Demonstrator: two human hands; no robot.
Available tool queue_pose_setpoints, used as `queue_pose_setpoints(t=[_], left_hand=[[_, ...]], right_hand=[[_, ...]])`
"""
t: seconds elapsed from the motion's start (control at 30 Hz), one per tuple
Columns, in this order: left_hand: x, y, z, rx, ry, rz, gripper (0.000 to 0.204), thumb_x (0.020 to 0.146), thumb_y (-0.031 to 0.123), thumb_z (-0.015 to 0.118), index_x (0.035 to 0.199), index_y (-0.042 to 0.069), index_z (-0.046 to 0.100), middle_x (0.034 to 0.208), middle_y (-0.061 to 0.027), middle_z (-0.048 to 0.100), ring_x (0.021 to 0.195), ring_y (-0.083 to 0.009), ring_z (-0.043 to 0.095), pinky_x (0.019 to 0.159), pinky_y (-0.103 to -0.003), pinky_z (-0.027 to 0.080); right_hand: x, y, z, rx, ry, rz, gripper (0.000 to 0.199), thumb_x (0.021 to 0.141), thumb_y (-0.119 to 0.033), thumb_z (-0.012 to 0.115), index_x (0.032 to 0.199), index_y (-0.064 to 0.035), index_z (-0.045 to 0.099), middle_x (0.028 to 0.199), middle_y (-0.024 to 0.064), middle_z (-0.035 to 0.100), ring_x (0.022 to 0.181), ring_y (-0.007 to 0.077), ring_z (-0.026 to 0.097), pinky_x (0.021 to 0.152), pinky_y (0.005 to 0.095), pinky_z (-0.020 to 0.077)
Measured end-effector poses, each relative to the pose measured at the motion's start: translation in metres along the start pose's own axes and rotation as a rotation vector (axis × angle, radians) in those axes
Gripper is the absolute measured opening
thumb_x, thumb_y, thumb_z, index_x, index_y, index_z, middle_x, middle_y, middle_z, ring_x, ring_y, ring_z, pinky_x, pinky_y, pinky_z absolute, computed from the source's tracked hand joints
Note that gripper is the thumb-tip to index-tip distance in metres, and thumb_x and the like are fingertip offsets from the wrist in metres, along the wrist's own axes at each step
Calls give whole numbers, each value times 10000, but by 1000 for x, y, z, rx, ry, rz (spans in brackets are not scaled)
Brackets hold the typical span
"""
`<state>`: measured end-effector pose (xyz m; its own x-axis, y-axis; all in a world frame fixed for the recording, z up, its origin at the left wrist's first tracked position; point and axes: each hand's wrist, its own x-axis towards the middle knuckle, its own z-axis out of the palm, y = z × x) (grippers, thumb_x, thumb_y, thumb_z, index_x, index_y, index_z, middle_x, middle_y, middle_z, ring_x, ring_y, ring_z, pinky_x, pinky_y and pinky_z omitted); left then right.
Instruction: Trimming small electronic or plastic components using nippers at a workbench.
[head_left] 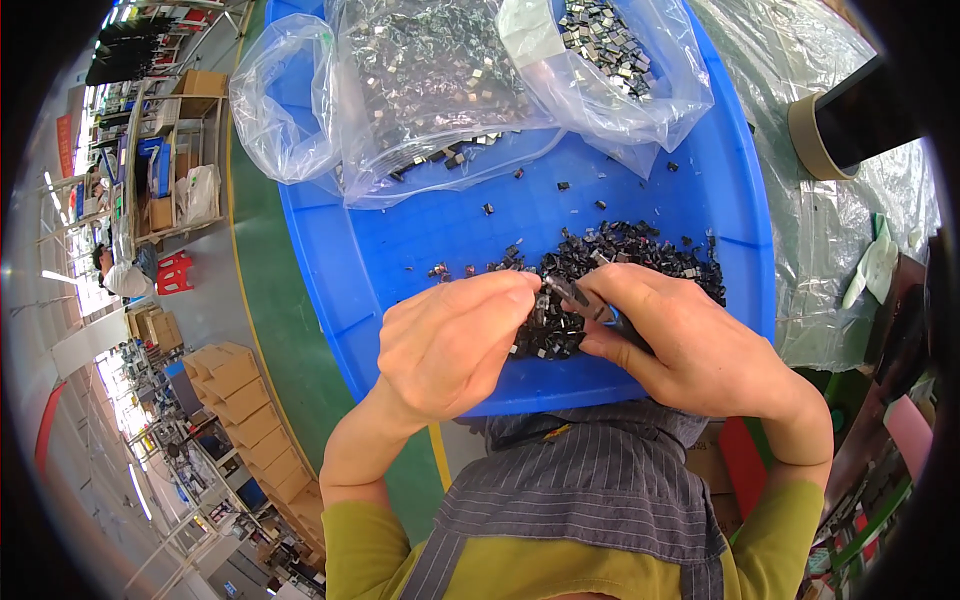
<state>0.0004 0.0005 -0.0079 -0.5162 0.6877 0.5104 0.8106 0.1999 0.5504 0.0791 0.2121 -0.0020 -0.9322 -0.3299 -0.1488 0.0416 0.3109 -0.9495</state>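
a wide blue tray (410, 235) fills the middle of the view; it looks like stiff moulded plastic, best gripped by the rim. along its far side lie clear plastic bags (440, 175), thin and limp, probably slick; loaded with small metallic pieces (605, 45), they would likely sag and weigh more than they look, so a gathered neck plus a palm underneath seems the sounder hold.

on the tray floor, nearer the body, a loose heap of dark pieces (625, 250) spreads behind and beneath the hands, easy to scatter, i would judge. the two hands nearly meet over it: the right hand (685, 335) is wrapped round a plier-like tool (628, 328), and the left hand (455, 340) has thumb and forefinger pinched together at the tool's metal nose. the tool seems rigid and light, its dark-blue handle being the place to grip.

smallest is the tiny piece (545, 284) at the left fingertips (mostly hidden, so its shape is hard to tell). it is probably almost weightless, hard and perhaps brittle, and calls for a fingertip pinch on its edges.
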Motion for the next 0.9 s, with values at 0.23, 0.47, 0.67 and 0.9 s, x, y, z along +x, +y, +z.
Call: queue_pose_setpoints(t=[0.23,0.47,0.67,0.9], left_hand=[[0,1,-10,-141,-142,-28,251,831,-135,595,1033,5,544,986,-248,647,713,-239,694,600,-313,591],[5,3,-12,-73,-139,12,279,796,-119,641,1020,25,559,940,-213,676,710,-272,693,580,-323,570],[5,3,-12,-73,-154,23,277,780,-113,652,994,35,560,925,-203,681,669,-257,679,524,-303,538],[2,-6,-11,-117,-111,114,211,709,-34,725,899,-12,634,942,-179,673,617,-204,650,492,-268,526]], right_hand=[[0,6,1,-342,136,-94,232,758,-12,626,969,-42,534,840,115,537,836,322,549,705,418,420],[2,7,1,-440,241,-169,346,649,14,648,978,-68,579,821,73,498,799,266,507,707,368,391],[2,10,2,-523,255,-197,324,660,2,634,969,-78,576,813,67,473,774,252,486,713,362,382],[5,11,3,-600,280,-245,217,707,-43,608,912,-90,555,781,61,449,753,237,473,693,355,366]])
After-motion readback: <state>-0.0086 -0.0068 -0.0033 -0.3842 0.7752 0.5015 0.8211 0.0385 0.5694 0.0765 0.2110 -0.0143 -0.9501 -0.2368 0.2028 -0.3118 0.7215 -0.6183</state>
